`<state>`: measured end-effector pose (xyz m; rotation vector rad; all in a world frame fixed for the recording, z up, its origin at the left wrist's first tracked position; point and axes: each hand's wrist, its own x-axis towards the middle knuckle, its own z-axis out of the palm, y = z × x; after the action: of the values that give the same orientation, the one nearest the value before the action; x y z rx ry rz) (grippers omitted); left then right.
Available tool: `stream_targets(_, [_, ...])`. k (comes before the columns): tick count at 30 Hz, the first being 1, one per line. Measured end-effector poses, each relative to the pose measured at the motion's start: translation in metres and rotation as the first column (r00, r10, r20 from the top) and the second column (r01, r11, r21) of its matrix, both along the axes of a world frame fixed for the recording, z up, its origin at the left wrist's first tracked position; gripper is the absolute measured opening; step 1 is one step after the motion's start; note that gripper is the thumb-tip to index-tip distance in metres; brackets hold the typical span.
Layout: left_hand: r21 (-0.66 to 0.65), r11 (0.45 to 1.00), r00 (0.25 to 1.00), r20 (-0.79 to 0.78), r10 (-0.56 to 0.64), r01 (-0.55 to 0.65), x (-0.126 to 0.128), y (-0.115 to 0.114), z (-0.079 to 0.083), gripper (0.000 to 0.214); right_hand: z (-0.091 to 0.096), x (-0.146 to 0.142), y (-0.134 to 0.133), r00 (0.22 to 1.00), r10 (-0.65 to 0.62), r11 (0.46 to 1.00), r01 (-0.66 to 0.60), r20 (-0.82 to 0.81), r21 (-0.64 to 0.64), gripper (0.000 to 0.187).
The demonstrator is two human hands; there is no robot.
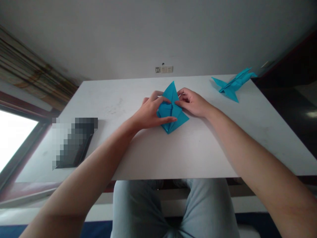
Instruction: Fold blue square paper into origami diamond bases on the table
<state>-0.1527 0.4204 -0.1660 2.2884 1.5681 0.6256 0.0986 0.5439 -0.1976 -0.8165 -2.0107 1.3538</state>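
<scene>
A blue paper [173,110], partly folded into a kite-like shape, lies near the middle of the white table [188,152]. My left hand [150,112] rests on its left side, with the thumb pressed along the lower edge and a finger on the upper flap. My right hand [192,101] pinches the paper's right edge with curled fingers. One flap stands up between the two hands.
A finished blue folded paper figure [232,84] lies at the table's far right corner. A dark flat object [74,142], blurred out, sits at the left near the front edge. A window is at the far left, a wall socket [163,69] behind.
</scene>
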Motion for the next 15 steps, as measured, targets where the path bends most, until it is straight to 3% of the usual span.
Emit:
stream_targets(8, [-0.016, 1.0, 0.998, -0.05, -0.022, 0.021, 0.001, -0.001, -0.006, 0.073, 0.01, 0.007, -0.005, 0.993, 0.077, 0.996, -0.081, 0.091, 0.041, 0.084])
stream_targets(12, [-0.022, 0.998, 0.994, -0.084, -0.063, 0.061, 0.0, -0.001, -0.005, 0.054, 0.013, 0.01, -0.005, 0.986, 0.067, 0.992, -0.083, 0.153, 0.099, 0.079])
stream_targets(15, [-0.012, 0.998, 0.995, -0.084, -0.061, 0.061, -0.002, -0.001, -0.004, 0.056, 0.011, 0.009, -0.004, 0.983, 0.033, 0.989, -0.057, 0.183, 0.133, 0.071])
